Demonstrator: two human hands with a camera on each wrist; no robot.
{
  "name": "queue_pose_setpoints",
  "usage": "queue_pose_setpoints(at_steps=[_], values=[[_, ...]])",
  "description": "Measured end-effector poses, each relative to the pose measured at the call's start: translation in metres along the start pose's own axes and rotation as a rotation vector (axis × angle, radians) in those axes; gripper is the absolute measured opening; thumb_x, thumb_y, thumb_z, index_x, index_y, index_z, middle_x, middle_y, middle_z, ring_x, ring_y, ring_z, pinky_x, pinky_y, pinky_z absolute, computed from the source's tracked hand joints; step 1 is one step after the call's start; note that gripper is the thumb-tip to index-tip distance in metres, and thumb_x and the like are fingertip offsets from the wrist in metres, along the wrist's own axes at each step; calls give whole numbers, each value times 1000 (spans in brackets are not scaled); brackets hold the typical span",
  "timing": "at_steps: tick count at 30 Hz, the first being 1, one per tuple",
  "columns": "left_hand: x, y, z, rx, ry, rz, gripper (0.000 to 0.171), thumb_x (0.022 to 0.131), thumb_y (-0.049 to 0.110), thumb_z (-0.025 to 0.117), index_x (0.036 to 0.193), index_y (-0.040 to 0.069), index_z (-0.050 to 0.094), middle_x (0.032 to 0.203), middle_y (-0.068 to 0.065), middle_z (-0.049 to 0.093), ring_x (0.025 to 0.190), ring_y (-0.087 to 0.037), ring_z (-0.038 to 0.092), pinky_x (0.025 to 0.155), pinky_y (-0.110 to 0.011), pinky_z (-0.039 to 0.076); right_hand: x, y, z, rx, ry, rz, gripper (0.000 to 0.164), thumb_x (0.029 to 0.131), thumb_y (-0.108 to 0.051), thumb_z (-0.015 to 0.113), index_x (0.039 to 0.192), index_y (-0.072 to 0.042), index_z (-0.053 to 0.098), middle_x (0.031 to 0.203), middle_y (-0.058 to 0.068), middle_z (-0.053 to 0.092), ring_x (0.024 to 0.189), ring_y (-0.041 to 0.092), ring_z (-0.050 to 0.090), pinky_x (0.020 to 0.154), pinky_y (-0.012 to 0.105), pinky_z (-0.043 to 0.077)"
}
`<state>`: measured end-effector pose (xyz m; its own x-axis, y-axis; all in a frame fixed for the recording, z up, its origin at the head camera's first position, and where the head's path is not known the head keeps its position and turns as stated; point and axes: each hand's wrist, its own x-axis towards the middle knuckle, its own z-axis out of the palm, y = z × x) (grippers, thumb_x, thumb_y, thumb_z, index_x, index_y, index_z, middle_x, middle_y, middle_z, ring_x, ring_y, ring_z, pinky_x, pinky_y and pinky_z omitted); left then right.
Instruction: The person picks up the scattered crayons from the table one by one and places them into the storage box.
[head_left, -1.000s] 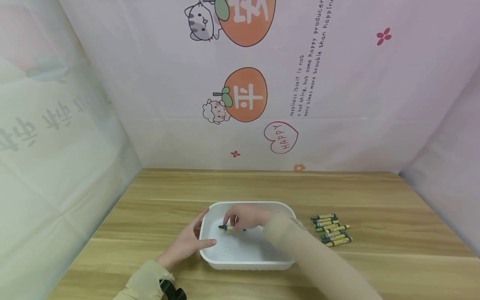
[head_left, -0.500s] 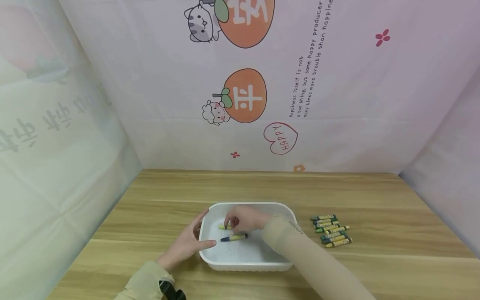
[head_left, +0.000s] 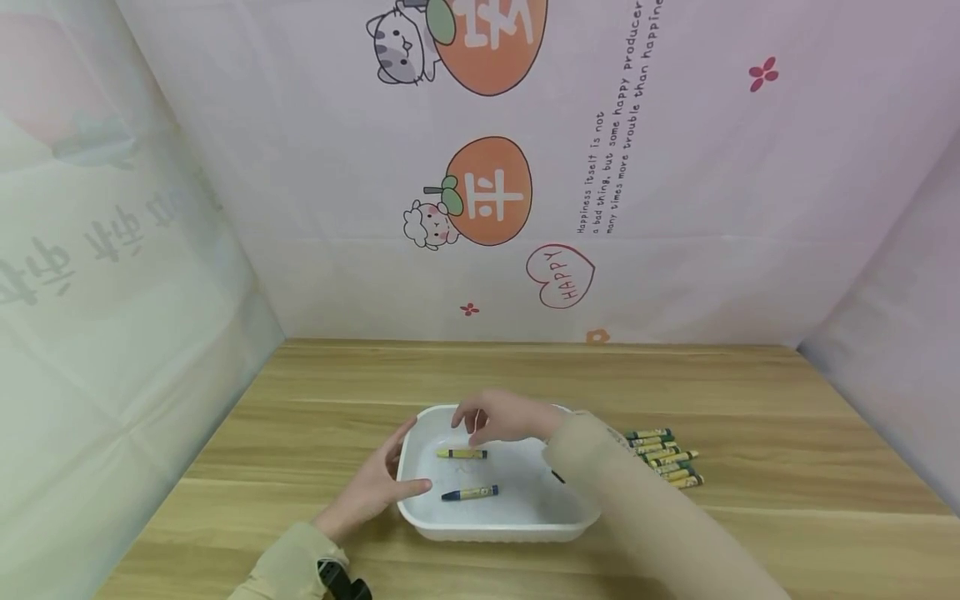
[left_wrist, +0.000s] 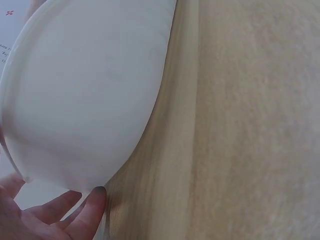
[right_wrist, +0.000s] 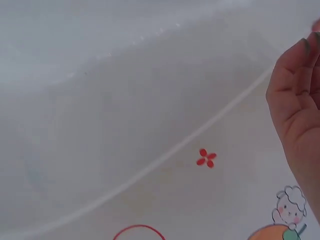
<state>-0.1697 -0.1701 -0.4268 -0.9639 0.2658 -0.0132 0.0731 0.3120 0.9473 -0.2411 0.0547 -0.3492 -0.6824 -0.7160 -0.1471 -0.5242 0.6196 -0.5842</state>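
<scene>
In the head view my left hand (head_left: 378, 483) grips the left end of a white plastic tray (head_left: 510, 531), thumb over the rim and fingers outside. The left wrist view has its fingertips against the outer wall of the tray (left_wrist: 95, 90). Inside lie a yellow crayon (head_left: 462, 454) and, nearer me, a dark blue crayon (head_left: 469, 493). A dark tip (head_left: 558, 477) shows beside my right sleeve, the rest hidden. My right hand (head_left: 506, 417) hovers above the yellow crayon, fingers loosely bent, nothing visible in them. In the right wrist view, that hand (right_wrist: 300, 100) is at the right edge.
Several green and yellow crayons (head_left: 675, 457) lie in a group on the wooden table (head_left: 787, 467) right of the tray, partly behind my right sleeve (head_left: 622, 492). A printed white cloth (head_left: 675, 283) hangs behind the table. A black wrist strap (head_left: 341, 579) is on my left wrist.
My right hand has come off the yellow crayon and risen toward the tray's far side. The dark blue crayon has rolled toward me. My left hand has stayed put.
</scene>
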Motion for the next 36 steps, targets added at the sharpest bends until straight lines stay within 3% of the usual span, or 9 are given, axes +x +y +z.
queue_pose_setpoints(at_steps=[11,19,36], values=[[0,0,0,-18,-6,6,92,77,9,75,150,5,19,136,-35,43,119,-42,51,89,-40,51,-40,-7,-30,-5,48,-89,27,84,-7,70,110,-12,67,90,0,65,86,10,58,74,22,49],[0,0,0,-24,5,-7,93,77,9,76,150,6,19,136,-35,43,120,-43,50,88,-41,52,-70,7,-40,13,78,-117,26,84,-8,69,110,-10,66,88,-6,64,85,8,58,78,23,51],[-2,2,2,-4,24,-10,93,77,10,77,150,7,21,136,-33,45,121,-41,50,94,-44,48,-127,50,-37,108,100,-42,28,85,-11,68,112,-7,64,93,-1,64,86,6,57,76,25,52]])
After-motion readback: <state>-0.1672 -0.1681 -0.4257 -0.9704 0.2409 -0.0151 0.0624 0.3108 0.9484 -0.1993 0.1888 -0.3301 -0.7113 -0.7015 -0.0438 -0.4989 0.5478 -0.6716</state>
